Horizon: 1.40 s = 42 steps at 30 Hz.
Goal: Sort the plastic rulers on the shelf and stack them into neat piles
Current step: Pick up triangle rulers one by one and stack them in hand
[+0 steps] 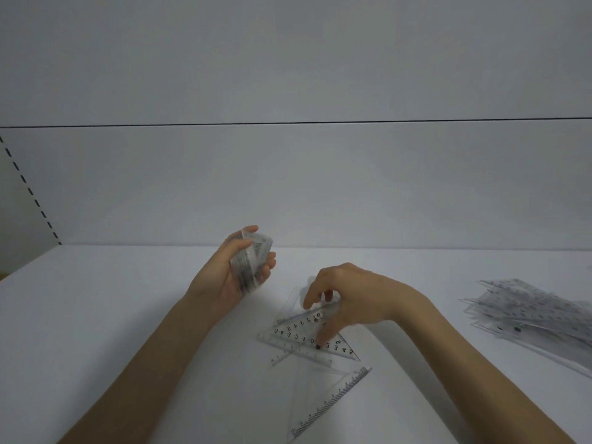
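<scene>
My left hand grips a stack of clear plastic rulers, held upright above the white shelf. My right hand reaches down over a loose cluster of clear triangle rulers lying on the shelf, its fingertips touching the top one; whether it pinches it I cannot tell. A larger clear triangle ruler lies under and in front of that cluster. A pile of clear rulers lies spread at the right edge of the view.
The white shelf surface runs from the back panel to the front edge. A slotted upright with dark holes stands at the far left. The back wall has a thin horizontal seam.
</scene>
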Tool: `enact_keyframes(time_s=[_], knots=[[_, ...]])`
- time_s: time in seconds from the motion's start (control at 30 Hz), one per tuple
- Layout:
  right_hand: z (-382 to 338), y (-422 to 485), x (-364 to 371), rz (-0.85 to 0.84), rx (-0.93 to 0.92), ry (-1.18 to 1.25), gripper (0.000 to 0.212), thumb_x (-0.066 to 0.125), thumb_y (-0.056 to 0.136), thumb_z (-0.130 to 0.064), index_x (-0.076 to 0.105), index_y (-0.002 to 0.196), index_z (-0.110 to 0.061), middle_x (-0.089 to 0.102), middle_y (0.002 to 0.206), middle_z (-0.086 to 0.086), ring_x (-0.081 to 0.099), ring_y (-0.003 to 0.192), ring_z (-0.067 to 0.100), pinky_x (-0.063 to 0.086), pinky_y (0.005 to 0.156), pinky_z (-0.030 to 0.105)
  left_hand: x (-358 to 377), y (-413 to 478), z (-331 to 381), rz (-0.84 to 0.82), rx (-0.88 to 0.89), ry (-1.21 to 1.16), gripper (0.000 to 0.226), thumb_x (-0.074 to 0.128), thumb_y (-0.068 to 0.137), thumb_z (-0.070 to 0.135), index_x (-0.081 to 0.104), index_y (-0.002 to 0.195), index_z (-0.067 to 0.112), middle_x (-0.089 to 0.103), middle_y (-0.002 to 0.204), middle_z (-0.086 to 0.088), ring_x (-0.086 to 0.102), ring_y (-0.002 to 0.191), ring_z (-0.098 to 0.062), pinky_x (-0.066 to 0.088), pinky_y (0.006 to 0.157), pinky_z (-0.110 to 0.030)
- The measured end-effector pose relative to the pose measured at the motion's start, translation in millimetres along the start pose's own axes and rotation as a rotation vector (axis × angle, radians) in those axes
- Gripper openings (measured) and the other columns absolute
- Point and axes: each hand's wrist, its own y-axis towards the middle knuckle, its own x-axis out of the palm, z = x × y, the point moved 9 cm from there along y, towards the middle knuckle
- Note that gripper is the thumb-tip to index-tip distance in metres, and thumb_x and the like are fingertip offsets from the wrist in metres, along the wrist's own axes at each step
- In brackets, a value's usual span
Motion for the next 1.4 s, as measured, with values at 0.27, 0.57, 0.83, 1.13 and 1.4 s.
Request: enact_keyframes(time_s=[0.27, 0.57, 0.83, 1.13, 1.4], knots=[[-1.6, -1.4, -5.6, 0.048, -0.059, 0.243, 0.028, 0.082, 0.072, -0.021, 0.058, 0.087, -0.026, 0.056, 0.081, -0.015, 0.05, 0.071, 0.001, 0.036, 0.061, 0.01, -1.1, -3.2, 0.1, 0.019, -0.007, -0.008, 0.024, 0.043, 0.095, 0.014, 0.058, 0.113, 0.017, 0.057, 0.105, -0.025, 0.064, 0.07, -0.025, 0.056, 0.056, -0.026], [1.5, -17.7, -48.9, 0.302, -0.173, 0.752, 0.008, 0.071, 0.084, -0.011, 0.063, 0.083, -0.012, 0.073, 0.074, 0.007, 0.048, 0.057, 0.01, 0.038, 0.054, 0.014, 13.2, -10.7, -7.7, -0.075, -0.101, 0.096, 0.024, 0.047, 0.093, 0.022, 0.061, 0.112, 0.019, 0.06, 0.104, -0.027, 0.063, 0.068, -0.026, 0.055, 0.057, -0.026], [-13.1, -14.1, -50.7, 0.446, -0.265, 0.641, 0.021, 0.062, 0.09, -0.006, 0.073, 0.089, -0.023, 0.073, 0.086, -0.007, 0.066, 0.081, 0.011, 0.053, 0.074, 0.034, 42.8, -27.4, -44.4, -0.355, -0.292, 0.41, 0.049, 0.047, 0.09, 0.05, 0.06, 0.115, 0.01, 0.062, 0.101, -0.021, 0.058, 0.065, -0.025, 0.046, 0.054, -0.029], [-9.7, -24.1, -63.4, 0.636, -0.215, 0.571, 0.011, 0.073, 0.082, -0.014, 0.069, 0.088, -0.023, 0.071, 0.071, -0.006, 0.066, 0.072, 0.015, 0.046, 0.063, 0.023, 40.5, -22.2, -39.1, -0.332, -0.228, 0.388, 0.045, 0.044, 0.089, 0.046, 0.059, 0.117, 0.013, 0.061, 0.102, -0.025, 0.057, 0.064, -0.026, 0.045, 0.054, -0.029], [9.2, -40.3, -79.4, 0.903, -0.054, 0.619, 0.019, 0.064, 0.071, 0.005, 0.067, 0.07, -0.014, 0.054, 0.05, 0.003, 0.042, 0.048, 0.009, 0.037, 0.051, 0.013, 24.1, -12.7, -26.4, -0.128, -0.16, 0.271, 0.039, 0.059, 0.078, 0.038, 0.062, 0.111, 0.017, 0.062, 0.091, -0.022, 0.059, 0.067, -0.028, 0.05, 0.057, -0.028]])
